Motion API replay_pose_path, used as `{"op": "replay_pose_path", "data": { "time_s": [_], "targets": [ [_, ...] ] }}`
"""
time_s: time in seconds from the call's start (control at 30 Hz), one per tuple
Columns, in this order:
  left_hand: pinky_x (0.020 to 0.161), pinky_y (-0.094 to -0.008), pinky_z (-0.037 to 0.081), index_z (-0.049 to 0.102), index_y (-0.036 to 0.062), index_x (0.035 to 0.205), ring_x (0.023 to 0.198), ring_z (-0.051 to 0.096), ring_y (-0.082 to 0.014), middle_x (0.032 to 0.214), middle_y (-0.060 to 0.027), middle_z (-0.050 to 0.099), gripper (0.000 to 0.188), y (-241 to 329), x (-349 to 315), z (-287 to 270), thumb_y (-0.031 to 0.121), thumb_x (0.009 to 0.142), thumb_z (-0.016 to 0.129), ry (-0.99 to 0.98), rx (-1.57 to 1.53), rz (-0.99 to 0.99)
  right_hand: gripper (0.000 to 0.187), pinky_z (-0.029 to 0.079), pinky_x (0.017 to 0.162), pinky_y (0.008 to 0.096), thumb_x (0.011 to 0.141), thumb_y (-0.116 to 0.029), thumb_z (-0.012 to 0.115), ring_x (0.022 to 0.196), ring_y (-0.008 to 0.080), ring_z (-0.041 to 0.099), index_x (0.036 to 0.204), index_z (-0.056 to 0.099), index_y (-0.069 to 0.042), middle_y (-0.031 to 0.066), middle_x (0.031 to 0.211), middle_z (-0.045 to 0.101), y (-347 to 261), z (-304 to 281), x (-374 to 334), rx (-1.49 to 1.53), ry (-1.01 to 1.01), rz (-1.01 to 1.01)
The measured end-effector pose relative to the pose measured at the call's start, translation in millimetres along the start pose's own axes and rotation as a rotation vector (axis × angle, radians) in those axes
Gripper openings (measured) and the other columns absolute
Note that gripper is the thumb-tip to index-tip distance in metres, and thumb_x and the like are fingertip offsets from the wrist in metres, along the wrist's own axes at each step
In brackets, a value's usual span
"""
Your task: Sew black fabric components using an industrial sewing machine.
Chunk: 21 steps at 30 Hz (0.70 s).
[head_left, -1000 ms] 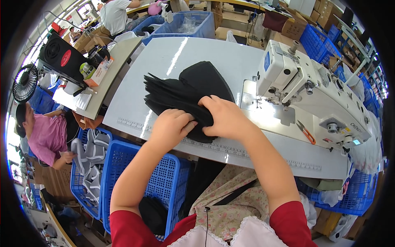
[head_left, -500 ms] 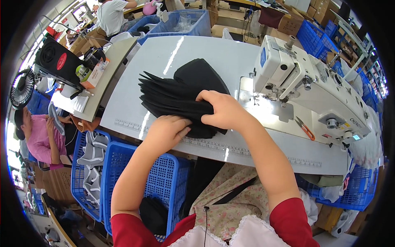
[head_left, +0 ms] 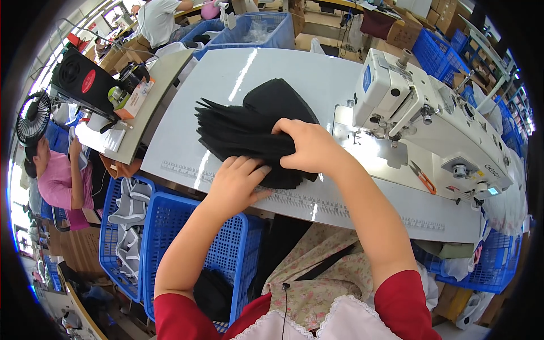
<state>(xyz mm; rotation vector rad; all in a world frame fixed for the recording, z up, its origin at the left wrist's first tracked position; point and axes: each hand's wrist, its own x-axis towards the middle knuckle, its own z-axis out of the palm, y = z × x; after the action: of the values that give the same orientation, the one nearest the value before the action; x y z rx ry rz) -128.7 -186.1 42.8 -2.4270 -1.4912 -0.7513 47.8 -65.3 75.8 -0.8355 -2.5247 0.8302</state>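
A fanned stack of black fabric pieces [head_left: 238, 133] lies on the pale sewing table [head_left: 221, 68]. One rounded piece in it sticks out toward the far side. My right hand [head_left: 309, 146] grips the stack's right side between thumb and fingers; the thumb is on the near side and the fingertips sink among the layers. My left hand [head_left: 239, 184] rests against the near edge of the stack, its fingers laid on the cloth and its thumb spread away over the table. The undersides of the pieces are hidden.
A white sewing machine [head_left: 419, 107] stands to the right, with orange-handled snips [head_left: 424, 179] beside it. A printed ruler strip [head_left: 317, 205] runs along the near edge. Blue baskets [head_left: 195, 205] stand below left, one holding grey-and-white pieces [head_left: 129, 211]. A person in pink [head_left: 63, 180] sits left.
My left hand's thumb has swung out from the stack and its fingers have straightened a little. My right hand keeps its hold. The person at left has lowered the grey piece.
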Motion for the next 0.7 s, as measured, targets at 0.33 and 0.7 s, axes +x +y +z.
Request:
{"op": "replay_pose_path", "data": {
  "time_s": [0.33,0.7],
  "targets": [
    [0.074,-0.0403,0.047,0.067,0.0068,0.089,0.078,0.061,-0.0280,0.078,-0.0082,0.065,0.019,-13,4,1,0.016,0.072,0.071,-0.080,-0.082,-0.279,0.057,0.048,0.081,0.0413,0.061,-0.022,0.075,0.095,0.0341,0.059,0.112,0.052,-0.010,0.0159,0.102,0.057,-14,1,-6,-0.098,-0.043,-0.002],
    [0.071,-0.0372,0.048,0.063,0.0061,0.083,0.079,0.060,-0.0244,0.085,-0.0063,0.061,0.021,4,6,13,0.022,0.073,0.070,-0.115,0.064,0.010,0.050,0.047,0.084,0.0404,0.062,-0.019,0.067,0.094,0.0348,0.060,0.110,0.055,-0.010,0.0158,0.101,0.061,-2,-1,6,-0.061,-0.016,0.055]
  ]
}}
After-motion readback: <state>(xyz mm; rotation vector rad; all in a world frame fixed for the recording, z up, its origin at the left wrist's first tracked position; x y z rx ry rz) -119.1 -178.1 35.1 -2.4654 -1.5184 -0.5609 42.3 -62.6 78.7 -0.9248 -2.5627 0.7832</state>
